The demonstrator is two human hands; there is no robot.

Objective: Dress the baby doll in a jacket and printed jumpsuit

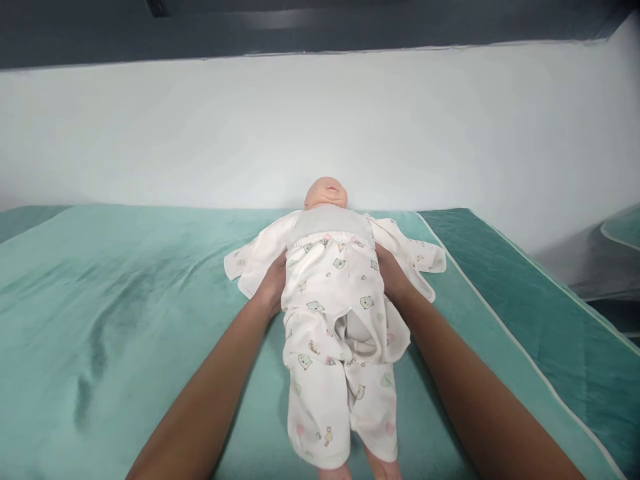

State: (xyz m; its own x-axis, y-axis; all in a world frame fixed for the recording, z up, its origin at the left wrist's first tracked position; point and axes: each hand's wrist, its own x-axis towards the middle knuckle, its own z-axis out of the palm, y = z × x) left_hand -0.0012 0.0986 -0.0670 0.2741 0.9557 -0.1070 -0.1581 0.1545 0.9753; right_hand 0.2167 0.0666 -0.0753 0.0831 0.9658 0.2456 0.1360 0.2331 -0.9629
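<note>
A pale plastic baby doll (326, 193) dressed in white cotton clothes is laid on its back on a teal velvety bed cover (125, 300), its long axis running straight away from the viewer, head far and bare feet near. The doll's white cotton trousers printed with small animals (333, 333) are flanked by both hands at the waist. The left hand (274, 283) is pressed against the trousers' left side, just below the grey elastic waistband (327, 223), and the right hand (391, 275) is set against the opposite side at the same height, so the doll's trunk lies directly between the two grips, equally near to each. The fingers of both hands are tucked under or behind the fabric and are hidden, so how far each grip is closed, and whether cloth or body is held, cannot be told. Both forearms are stretched forward from the near edge, converging on the doll. Outward of each grip, the open white cotton jacket (420, 257) is spread flat on the cover. Beyond the doll's head, a white wall (320, 120) is seen.
</note>
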